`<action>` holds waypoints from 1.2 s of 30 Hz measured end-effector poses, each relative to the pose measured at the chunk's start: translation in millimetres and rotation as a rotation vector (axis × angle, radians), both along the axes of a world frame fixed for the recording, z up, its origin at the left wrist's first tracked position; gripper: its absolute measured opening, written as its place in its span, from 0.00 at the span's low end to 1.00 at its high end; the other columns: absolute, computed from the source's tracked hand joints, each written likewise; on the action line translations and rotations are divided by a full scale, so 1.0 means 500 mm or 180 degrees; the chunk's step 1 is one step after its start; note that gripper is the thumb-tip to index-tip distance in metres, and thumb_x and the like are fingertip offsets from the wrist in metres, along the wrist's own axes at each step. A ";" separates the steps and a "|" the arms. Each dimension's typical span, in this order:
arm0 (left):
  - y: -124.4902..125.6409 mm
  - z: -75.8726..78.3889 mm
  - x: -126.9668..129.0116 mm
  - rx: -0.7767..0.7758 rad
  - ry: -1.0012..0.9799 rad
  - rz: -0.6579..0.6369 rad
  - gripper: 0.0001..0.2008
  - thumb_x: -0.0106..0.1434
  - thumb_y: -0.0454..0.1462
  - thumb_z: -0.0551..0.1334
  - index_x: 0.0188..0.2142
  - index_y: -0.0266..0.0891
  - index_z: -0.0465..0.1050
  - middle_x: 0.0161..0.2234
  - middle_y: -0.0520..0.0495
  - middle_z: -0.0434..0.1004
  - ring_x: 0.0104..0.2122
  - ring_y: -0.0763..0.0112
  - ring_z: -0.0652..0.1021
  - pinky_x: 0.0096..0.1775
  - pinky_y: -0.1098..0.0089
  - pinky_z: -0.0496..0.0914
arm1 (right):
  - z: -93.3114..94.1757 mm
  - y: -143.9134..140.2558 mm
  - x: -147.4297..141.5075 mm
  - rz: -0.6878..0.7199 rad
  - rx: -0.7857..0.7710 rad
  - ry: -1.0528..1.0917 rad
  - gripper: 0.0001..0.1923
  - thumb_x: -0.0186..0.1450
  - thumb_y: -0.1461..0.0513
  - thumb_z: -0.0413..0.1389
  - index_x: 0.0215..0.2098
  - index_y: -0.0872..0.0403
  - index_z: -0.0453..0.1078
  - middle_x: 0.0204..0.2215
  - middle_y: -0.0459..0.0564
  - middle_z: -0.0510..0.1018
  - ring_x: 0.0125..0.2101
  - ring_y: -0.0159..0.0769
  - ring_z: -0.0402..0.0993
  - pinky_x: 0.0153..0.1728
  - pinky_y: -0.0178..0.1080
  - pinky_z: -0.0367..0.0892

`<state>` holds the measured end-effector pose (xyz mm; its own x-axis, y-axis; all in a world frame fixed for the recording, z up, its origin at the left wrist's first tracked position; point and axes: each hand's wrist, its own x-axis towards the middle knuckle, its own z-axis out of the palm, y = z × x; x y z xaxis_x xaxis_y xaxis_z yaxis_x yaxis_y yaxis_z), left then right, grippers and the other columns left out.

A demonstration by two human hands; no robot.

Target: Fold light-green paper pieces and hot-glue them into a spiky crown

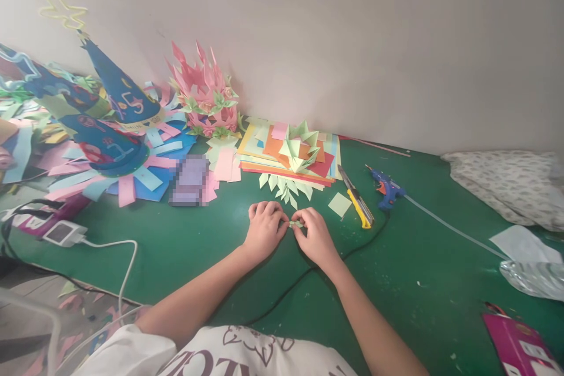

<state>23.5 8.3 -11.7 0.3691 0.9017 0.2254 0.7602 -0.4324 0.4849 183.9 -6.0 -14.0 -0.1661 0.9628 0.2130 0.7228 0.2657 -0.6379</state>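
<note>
Between the fingertips of my left hand [265, 226] and my right hand [315, 236] is a small folded piece of light green paper [296, 224]. Both hands are pinched on it, close above the green table. Just beyond them lie several folded green paper leaves [286, 187] in a fan. A light green folded paper ring [301, 148] sits on a stack of coloured paper [259, 160] behind the leaves. To the right of my right hand are a flat green paper square [339, 204] and a yellow utility knife [360, 208].
A blue glue gun [385, 189] with its black cord [282, 296] lies on the right. Pink paper crowns [207, 94] and blue cone hats [126, 91] stand at the back left. A plastic bottle [533, 279] and patterned cloth [506, 179] are far right; a white charger [65, 233] is left.
</note>
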 end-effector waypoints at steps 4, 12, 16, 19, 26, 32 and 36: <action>0.000 0.005 -0.002 0.0027 0.0073 -0.0065 0.09 0.65 0.39 0.55 0.33 0.43 0.73 0.40 0.48 0.70 0.44 0.63 0.66 0.47 0.57 0.55 | 0.000 0.000 0.001 0.0028 -0.0022 -0.0049 0.07 0.59 0.70 0.49 0.30 0.53 0.63 0.29 0.49 0.67 0.32 0.37 0.64 0.33 0.39 0.61; 0.004 0.002 0.005 -0.0042 0.0058 0.0073 0.07 0.62 0.39 0.58 0.30 0.42 0.73 0.40 0.48 0.71 0.43 0.62 0.66 0.45 0.57 0.56 | -0.002 0.001 0.001 -0.0012 0.0017 -0.0038 0.07 0.58 0.70 0.50 0.31 0.53 0.65 0.28 0.48 0.67 0.31 0.37 0.65 0.32 0.39 0.62; 0.000 0.000 0.014 -0.0026 0.0006 0.0181 0.05 0.61 0.38 0.58 0.31 0.41 0.72 0.41 0.47 0.70 0.43 0.62 0.67 0.45 0.58 0.57 | -0.002 0.000 0.001 -0.0038 0.0002 0.0004 0.09 0.59 0.69 0.50 0.36 0.53 0.66 0.32 0.50 0.68 0.33 0.38 0.66 0.34 0.40 0.64; -0.004 0.000 0.015 0.0054 -0.0014 0.0140 0.04 0.62 0.37 0.57 0.34 0.42 0.71 0.41 0.47 0.70 0.43 0.63 0.67 0.47 0.57 0.57 | -0.001 -0.001 0.001 -0.0027 0.0095 -0.0041 0.08 0.59 0.69 0.50 0.35 0.53 0.66 0.33 0.52 0.68 0.36 0.41 0.66 0.38 0.42 0.64; -0.006 0.006 0.009 0.0075 -0.0081 -0.0041 0.06 0.62 0.40 0.57 0.36 0.42 0.70 0.41 0.47 0.70 0.44 0.62 0.66 0.48 0.56 0.56 | 0.004 0.001 0.006 0.0109 0.0098 -0.0010 0.06 0.59 0.69 0.50 0.31 0.52 0.64 0.31 0.49 0.71 0.34 0.39 0.65 0.36 0.41 0.61; -0.003 0.002 0.007 0.0005 -0.0010 -0.0061 0.07 0.64 0.36 0.55 0.33 0.42 0.71 0.42 0.47 0.70 0.45 0.62 0.66 0.47 0.56 0.55 | 0.005 0.003 0.008 0.0055 -0.0005 0.0095 0.06 0.60 0.68 0.51 0.33 0.52 0.66 0.29 0.48 0.73 0.32 0.38 0.66 0.33 0.39 0.61; -0.002 0.001 0.006 -0.0054 -0.0049 -0.0020 0.10 0.65 0.36 0.53 0.31 0.41 0.72 0.42 0.46 0.70 0.45 0.62 0.66 0.47 0.56 0.56 | 0.010 0.003 0.008 0.0055 0.0049 0.0042 0.05 0.60 0.67 0.52 0.29 0.51 0.67 0.28 0.48 0.74 0.32 0.37 0.67 0.31 0.38 0.61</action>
<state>26.5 7.2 -11.0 0.3714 0.9030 0.2159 0.7499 -0.4288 0.5038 187.9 -4.7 -9.3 -0.1796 0.9565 0.2299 0.7096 0.2878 -0.6432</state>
